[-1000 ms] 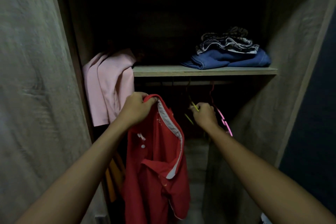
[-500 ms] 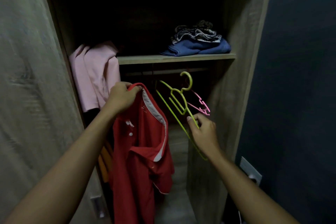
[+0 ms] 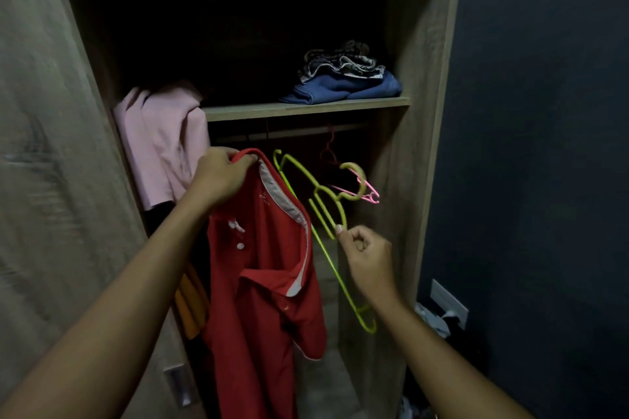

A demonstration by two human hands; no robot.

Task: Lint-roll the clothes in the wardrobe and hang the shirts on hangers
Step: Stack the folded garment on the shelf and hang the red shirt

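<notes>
We hold the red shirt [image 3: 258, 265] by its collar, below the shelf [image 3: 306, 109] and toward its left end. Our left hand [image 3: 221, 180] is clenched on the collar fabric, and the shirt hangs loose beneath it. Below the shelf's middle, our right hand [image 3: 367, 258] pinches the neck of the green hanger [image 3: 342, 211] between thumb and fingertips. The hanger is tilted, off the rail [image 3: 289, 133] under the shelf.

We judge the hanging step is under way. Next, one hanger arm must slip into the neck opening, then the other, so the left hand must hold the collar open.

A pink hanger [image 3: 371, 196] hangs under the shelf's right part. A pink garment [image 3: 163, 139] drapes off the shelf's left end, and folded clothes [image 3: 343, 88] lie on its right end.
</notes>
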